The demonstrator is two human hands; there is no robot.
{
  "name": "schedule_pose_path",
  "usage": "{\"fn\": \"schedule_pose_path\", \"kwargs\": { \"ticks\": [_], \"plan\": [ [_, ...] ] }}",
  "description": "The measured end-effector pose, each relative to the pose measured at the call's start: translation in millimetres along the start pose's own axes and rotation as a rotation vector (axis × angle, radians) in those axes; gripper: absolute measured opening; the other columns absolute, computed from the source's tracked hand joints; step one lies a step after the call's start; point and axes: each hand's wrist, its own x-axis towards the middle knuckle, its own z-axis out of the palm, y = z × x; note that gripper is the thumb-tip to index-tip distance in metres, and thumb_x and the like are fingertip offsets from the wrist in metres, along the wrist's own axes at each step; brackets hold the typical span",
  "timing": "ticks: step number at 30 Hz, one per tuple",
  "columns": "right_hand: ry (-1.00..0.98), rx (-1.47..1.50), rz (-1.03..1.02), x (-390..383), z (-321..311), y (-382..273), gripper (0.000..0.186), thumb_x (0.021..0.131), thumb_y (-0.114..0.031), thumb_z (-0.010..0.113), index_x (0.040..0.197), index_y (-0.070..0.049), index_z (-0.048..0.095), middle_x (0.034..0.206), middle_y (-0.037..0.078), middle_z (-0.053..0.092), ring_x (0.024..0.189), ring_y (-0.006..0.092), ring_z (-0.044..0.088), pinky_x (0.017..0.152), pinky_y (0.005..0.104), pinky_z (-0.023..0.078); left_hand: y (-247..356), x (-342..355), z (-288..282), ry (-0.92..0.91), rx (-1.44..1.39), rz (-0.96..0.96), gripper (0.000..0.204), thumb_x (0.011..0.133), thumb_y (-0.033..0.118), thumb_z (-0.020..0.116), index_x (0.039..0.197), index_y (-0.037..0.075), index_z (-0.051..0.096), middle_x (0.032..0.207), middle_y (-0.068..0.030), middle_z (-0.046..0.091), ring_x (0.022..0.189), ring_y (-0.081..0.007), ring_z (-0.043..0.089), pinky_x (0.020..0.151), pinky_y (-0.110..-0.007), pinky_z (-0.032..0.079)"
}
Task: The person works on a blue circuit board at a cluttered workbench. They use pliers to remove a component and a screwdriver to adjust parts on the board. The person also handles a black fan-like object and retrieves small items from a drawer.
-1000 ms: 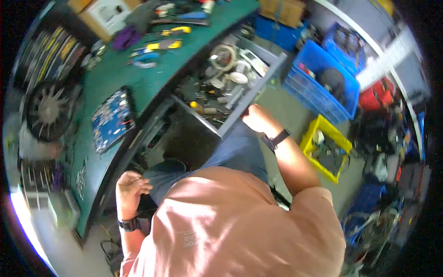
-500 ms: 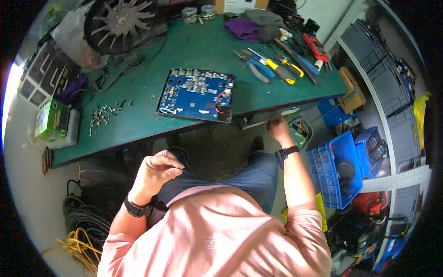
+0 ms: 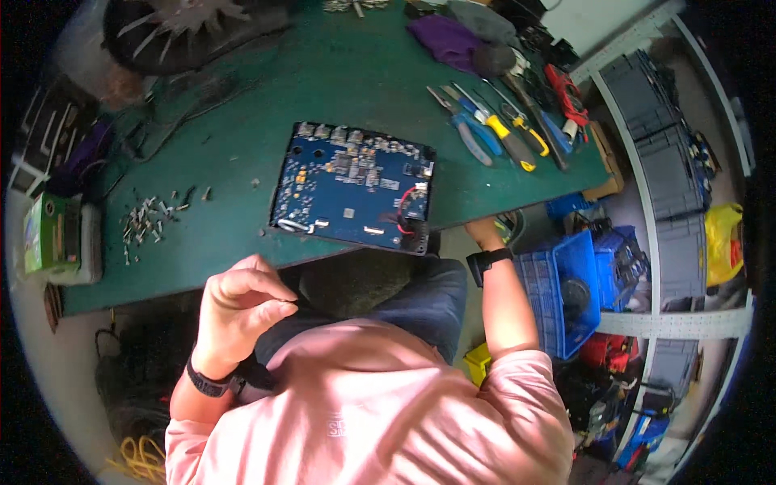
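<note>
My left hand (image 3: pixel 242 311) is pinched below the front edge of the green bench (image 3: pixel 226 137), holding something small I cannot make out. My right hand (image 3: pixel 485 235) reaches to the bench's front edge at the right; its fingers are mostly hidden. A blue circuit board (image 3: pixel 339 194) in a black casing lies tilted near the front edge, above and between my hands. Loose screws (image 3: pixel 145 222) are scattered to its left. Blue pliers (image 3: pixel 477 137), a yellow-handled screwdriver (image 3: pixel 509 141) and several other tools lie to its right.
A fan-like wheel (image 3: pixel 170 24) and purple cloth (image 3: pixel 444 40) are at the back. A green box (image 3: pixel 52 234) stands at the left end. At the right are blue crates (image 3: pixel 550 299), grey bins (image 3: pixel 663 162) on a metal rack, and a yellow bag (image 3: pixel 723 242). Cables (image 3: pixel 137 457) lie below left.
My view has turned from the open drawer toward the bench, and the drawer is now out of sight under the edge. My right hand has moved in with it. My left hand stays pinched.
</note>
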Motion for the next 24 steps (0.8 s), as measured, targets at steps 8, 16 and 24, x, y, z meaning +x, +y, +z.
{"fn": "schedule_pose_path", "kwargs": {
  "ticks": [8, 16, 24],
  "plan": [
    [-0.321, 0.450, -0.004, -95, -165, -111, 0.028, 0.084, -0.018, 0.072, 0.107, -0.001, 0.067, 0.092, 0.009, 0.068, 0.080, 0.0177, 0.065, 0.071, 0.0319, 0.053, -22, -4, -5, 0.059, -0.497, -0.014, 0.021, 0.087, 0.012, 0.072, 0.084, 0.004, 0.054, 0.071, -0.0060, 0.057, 0.056, -0.0122, 0.050, 0.050, -0.024, 0.039],
    [0.069, 0.660, -0.469, -91, -191, -283, 0.021, 0.084, -0.010, 0.073, 0.102, -0.001, 0.067, 0.088, 0.008, 0.063, 0.071, 0.0143, 0.064, 0.062, 0.0262, 0.052, -20, 1, 45, -0.049, -0.341, -0.047, 0.009, 0.089, 0.005, 0.068, 0.088, 0.002, 0.060, 0.077, -0.0081, 0.067, 0.064, -0.0137, 0.063, 0.058, -0.025, 0.051],
    [0.202, 0.863, -0.557, -84, -170, -296, 0.013, 0.085, 0.000, 0.071, 0.097, 0.001, 0.069, 0.086, 0.008, 0.064, 0.071, 0.0124, 0.063, 0.060, 0.0238, 0.050, -13, 7, 64, 0.055, -0.359, 0.079, 0.005, 0.090, 0.003, 0.069, 0.094, 0.000, 0.066, 0.086, -0.0072, 0.071, 0.075, -0.0119, 0.068, 0.064, -0.023, 0.054]
  ]
}}
